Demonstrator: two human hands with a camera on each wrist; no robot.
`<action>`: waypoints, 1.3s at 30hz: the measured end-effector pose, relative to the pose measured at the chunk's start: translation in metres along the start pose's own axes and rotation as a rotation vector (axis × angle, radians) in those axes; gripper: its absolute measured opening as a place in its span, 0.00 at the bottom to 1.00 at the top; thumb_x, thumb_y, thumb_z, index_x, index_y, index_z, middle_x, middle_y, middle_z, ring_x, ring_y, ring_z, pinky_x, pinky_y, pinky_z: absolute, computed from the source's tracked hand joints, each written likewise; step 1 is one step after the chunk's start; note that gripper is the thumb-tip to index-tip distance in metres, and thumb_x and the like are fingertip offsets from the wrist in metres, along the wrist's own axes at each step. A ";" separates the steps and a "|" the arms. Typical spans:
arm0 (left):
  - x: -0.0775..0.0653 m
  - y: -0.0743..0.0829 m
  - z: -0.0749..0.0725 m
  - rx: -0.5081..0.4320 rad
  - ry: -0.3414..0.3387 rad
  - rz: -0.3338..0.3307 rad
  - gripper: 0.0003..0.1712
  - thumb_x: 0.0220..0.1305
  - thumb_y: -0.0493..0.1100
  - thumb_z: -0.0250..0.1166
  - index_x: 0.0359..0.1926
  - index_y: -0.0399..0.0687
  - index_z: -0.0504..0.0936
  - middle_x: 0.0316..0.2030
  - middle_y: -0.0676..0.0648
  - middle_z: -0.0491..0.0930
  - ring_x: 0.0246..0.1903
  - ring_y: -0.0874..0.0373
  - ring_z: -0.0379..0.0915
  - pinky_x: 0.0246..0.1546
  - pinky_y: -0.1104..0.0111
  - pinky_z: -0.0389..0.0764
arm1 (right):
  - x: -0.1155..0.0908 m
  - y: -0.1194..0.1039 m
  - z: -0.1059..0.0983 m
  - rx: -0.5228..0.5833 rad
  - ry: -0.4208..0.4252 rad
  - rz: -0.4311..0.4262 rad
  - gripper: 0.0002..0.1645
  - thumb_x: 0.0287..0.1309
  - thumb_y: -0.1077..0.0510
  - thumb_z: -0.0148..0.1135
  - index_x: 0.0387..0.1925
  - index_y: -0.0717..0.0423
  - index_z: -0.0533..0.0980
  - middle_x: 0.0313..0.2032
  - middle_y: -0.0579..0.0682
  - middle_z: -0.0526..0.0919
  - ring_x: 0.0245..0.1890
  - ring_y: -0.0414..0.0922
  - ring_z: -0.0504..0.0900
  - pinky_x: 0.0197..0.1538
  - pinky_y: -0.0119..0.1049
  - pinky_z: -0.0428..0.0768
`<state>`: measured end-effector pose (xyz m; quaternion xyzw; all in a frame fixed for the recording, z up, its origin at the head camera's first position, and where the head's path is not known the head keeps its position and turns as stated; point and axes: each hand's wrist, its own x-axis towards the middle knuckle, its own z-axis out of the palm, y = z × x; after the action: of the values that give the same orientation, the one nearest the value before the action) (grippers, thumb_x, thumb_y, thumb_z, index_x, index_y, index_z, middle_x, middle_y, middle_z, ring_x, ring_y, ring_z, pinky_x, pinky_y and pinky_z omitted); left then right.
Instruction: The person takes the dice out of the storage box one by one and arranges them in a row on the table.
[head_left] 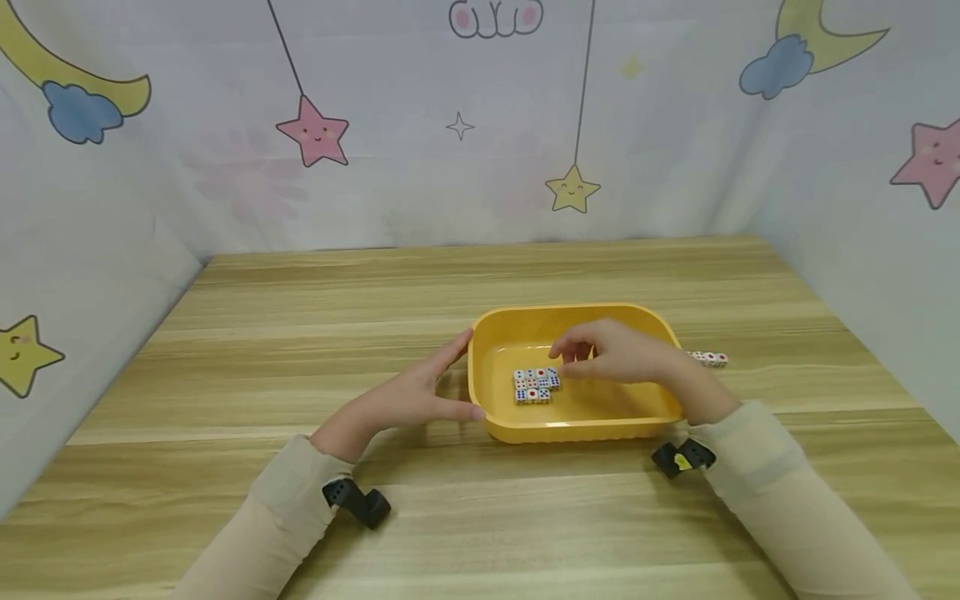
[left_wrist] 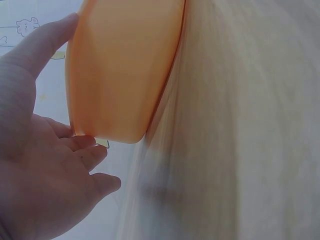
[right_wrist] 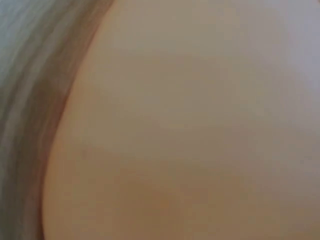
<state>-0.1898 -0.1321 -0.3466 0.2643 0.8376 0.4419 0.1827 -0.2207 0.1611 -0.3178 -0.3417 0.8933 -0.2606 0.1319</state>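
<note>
A yellow plastic tray (head_left: 585,431) sits on the table. Inside it, toward the left, several white dice (head_left: 532,385) with red and blue pips lie packed in short rows. My left hand (head_left: 408,396) spans the tray's left end, thumb at the near corner and forefinger at the far one, fingers nearly straight. In the left wrist view those fingers touch the tray's orange-looking wall (left_wrist: 125,70). Over the tray, my right hand (head_left: 618,352) reaches in from the right, its thumb and forefinger slightly apart close beside the dice. The right wrist view is filled by a blurred, pale surface.
More dice (head_left: 708,358) stand in a row on the table just right of the tray, partly hidden by my right wrist. The wood-grain table (head_left: 337,292) meets a patterned white cloth (head_left: 420,200) at the back and sides.
</note>
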 end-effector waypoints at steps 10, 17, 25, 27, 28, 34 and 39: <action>-0.009 0.024 -0.002 -0.022 -0.021 -0.038 0.59 0.49 0.50 0.69 0.70 0.54 0.35 0.70 0.52 0.38 0.68 0.58 0.35 0.66 0.55 0.43 | 0.002 0.000 0.004 0.022 -0.020 0.014 0.12 0.55 0.55 0.59 0.41 0.53 0.78 0.28 0.42 0.76 0.30 0.40 0.72 0.34 0.32 0.73; -0.012 0.030 -0.002 -0.037 -0.020 -0.044 0.59 0.49 0.50 0.69 0.70 0.54 0.36 0.70 0.53 0.38 0.68 0.59 0.36 0.66 0.55 0.43 | 0.003 0.001 0.006 0.017 -0.026 0.060 0.12 0.54 0.55 0.60 0.41 0.52 0.77 0.28 0.42 0.76 0.30 0.41 0.71 0.34 0.33 0.72; -0.011 0.030 -0.003 -0.029 -0.018 -0.038 0.59 0.49 0.50 0.69 0.70 0.54 0.36 0.70 0.53 0.39 0.68 0.59 0.36 0.66 0.55 0.43 | 0.006 0.005 0.008 -0.004 -0.039 0.065 0.11 0.54 0.55 0.60 0.40 0.51 0.77 0.27 0.42 0.76 0.30 0.40 0.72 0.36 0.32 0.72; -0.011 0.030 -0.003 -0.027 -0.017 -0.035 0.59 0.49 0.50 0.69 0.70 0.54 0.36 0.70 0.53 0.39 0.68 0.59 0.37 0.66 0.55 0.43 | 0.007 0.006 0.009 -0.004 -0.042 0.052 0.10 0.54 0.56 0.60 0.40 0.53 0.77 0.27 0.42 0.76 0.30 0.39 0.72 0.36 0.32 0.72; -0.011 0.030 -0.003 -0.028 -0.017 -0.036 0.59 0.49 0.50 0.69 0.70 0.54 0.36 0.70 0.53 0.39 0.68 0.59 0.37 0.66 0.55 0.43 | 0.008 0.006 0.009 -0.002 -0.043 0.047 0.10 0.54 0.57 0.59 0.40 0.53 0.77 0.27 0.42 0.76 0.29 0.39 0.72 0.36 0.32 0.72; -0.012 0.031 -0.003 -0.037 -0.020 -0.047 0.59 0.49 0.50 0.69 0.70 0.55 0.36 0.70 0.54 0.39 0.68 0.59 0.36 0.66 0.54 0.43 | 0.009 0.005 0.010 -0.002 -0.064 0.054 0.12 0.53 0.58 0.60 0.41 0.56 0.76 0.26 0.43 0.76 0.28 0.39 0.71 0.34 0.31 0.72; -0.012 0.031 -0.003 -0.036 -0.018 -0.047 0.59 0.49 0.50 0.69 0.70 0.56 0.36 0.70 0.54 0.39 0.68 0.59 0.36 0.66 0.55 0.43 | 0.008 0.005 0.010 0.007 -0.091 0.090 0.13 0.53 0.58 0.60 0.43 0.54 0.76 0.26 0.43 0.75 0.28 0.39 0.70 0.34 0.31 0.71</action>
<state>-0.1734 -0.1264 -0.3185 0.2452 0.8337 0.4502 0.2054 -0.2252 0.1551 -0.3294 -0.3122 0.8999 -0.2417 0.1852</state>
